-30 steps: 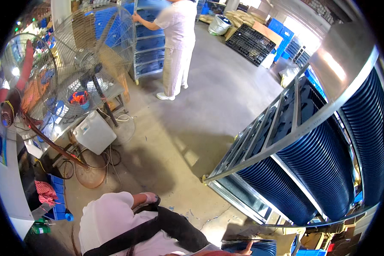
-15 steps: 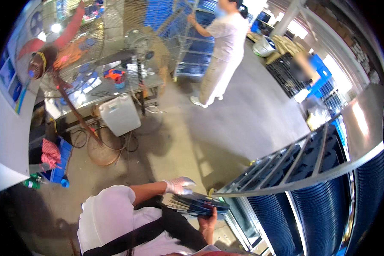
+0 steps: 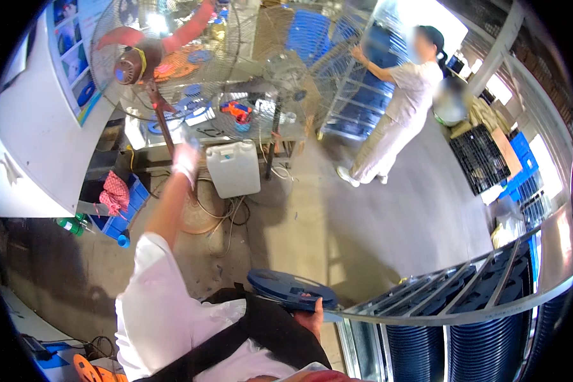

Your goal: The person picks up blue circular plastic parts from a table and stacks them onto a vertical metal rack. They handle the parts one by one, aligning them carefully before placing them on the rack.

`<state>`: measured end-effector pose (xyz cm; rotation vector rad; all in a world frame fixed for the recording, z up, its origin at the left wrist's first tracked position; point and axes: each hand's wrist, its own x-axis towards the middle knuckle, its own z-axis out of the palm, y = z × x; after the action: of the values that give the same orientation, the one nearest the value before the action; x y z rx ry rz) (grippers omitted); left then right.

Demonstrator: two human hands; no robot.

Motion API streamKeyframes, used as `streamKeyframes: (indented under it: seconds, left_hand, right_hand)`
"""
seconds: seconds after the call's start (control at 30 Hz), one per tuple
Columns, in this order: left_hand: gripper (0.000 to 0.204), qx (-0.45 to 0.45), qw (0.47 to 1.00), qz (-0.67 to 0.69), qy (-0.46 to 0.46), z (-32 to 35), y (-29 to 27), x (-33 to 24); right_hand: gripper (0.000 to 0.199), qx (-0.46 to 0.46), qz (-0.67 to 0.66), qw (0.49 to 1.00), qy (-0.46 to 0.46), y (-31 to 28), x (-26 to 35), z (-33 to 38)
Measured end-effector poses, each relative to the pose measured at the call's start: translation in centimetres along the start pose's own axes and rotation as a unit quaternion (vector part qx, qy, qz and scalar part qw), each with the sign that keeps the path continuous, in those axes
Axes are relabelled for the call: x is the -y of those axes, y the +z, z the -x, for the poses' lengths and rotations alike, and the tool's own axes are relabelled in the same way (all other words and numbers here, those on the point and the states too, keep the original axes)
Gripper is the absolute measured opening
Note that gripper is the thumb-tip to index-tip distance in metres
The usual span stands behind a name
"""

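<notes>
My right hand (image 3: 312,316) grips the edge of dark blue round plastic discs (image 3: 286,286), which look like reel flanges. They are held tilted low in front of me, close to the end of a metal rack. My left arm stretches forward and left, away from the discs. My left hand (image 3: 186,159), in a pale glove, is beside the pole of a standing fan (image 3: 134,67) and the near edge of a workbench (image 3: 248,132). Motion blurs its fingers, so their pose and whether they hold anything cannot be made out.
At the right stands a metal rack (image 3: 445,315) packed with dark blue discs (image 3: 490,350). A white jerrycan (image 3: 233,169) sits under the bench among cables. Farther off, a person (image 3: 401,95) holds another rack. Black crates (image 3: 479,159) stand far right; a blue bin (image 3: 124,210) is left.
My left hand has left the discs and swung forward and left toward the bench. My right hand keeps its grip on them. The whole view has turned leftward.
</notes>
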<state>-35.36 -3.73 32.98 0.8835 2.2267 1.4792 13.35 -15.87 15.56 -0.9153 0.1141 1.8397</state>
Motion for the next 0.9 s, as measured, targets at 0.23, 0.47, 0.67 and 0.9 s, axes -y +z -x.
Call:
streamKeyframes:
  seconds: [0.23,0.47,0.67,0.9]
  left_hand:
    - [0.081,-0.247,0.929,0.244,0.128,-16.0,-23.4,-8.6]
    - [0.085,-0.246,0.922,0.274,0.124,-15.9,-26.1,-14.1]
    - [0.081,-0.226,0.910,0.315,0.149,-17.5,-27.8,-15.5]
    - [0.084,-0.216,0.920,0.251,0.209,-17.2,-22.5,-18.0]
  right_hand:
    - [0.039,-0.060,-0.028,0.998,-0.008,-2.2,-1.0,-5.9]
    - [0.041,-0.057,0.033,0.996,-0.056,-2.1,-2.2,-6.7]
    - [0.040,-0.039,0.058,0.994,-0.078,-0.5,-3.3,-5.3]
    - [0.033,-0.140,-0.154,0.977,-0.041,-2.7,-2.6,-8.0]
